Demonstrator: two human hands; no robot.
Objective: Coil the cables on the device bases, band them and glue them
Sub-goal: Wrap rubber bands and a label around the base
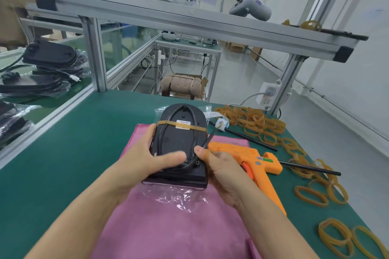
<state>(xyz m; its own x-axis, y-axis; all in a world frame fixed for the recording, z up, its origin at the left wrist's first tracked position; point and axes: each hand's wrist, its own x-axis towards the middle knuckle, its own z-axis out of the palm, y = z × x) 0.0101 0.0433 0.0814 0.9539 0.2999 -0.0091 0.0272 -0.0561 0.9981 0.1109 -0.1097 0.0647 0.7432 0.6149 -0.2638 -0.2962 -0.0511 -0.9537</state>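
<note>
At the far left, behind the aluminium frame post, a stack of black flat bases in clear plastic lies on the neighbouring bench; its lower part is cut off by the picture edge. My left hand holds the left side of the black oval device base, with the fingers curled along its edge and the thumb lying across its lower face; the fingertips are hidden behind the base. The base is lifted and tilted toward me above the pink cloth on the green table mat. A black cable runs in a loop on the base, and a tan rubber band crosses it near a small white label whose print I cannot read. My right hand grips the right lower corner, the thumb pressing the cable; the other fingers are hidden under the base. Crumpled clear plastic film lies below. Just to the right rests the orange glue gun, partly covered by my right hand. Further right, loose tan rubber bands are scattered, some cut off at the edge.
</note>
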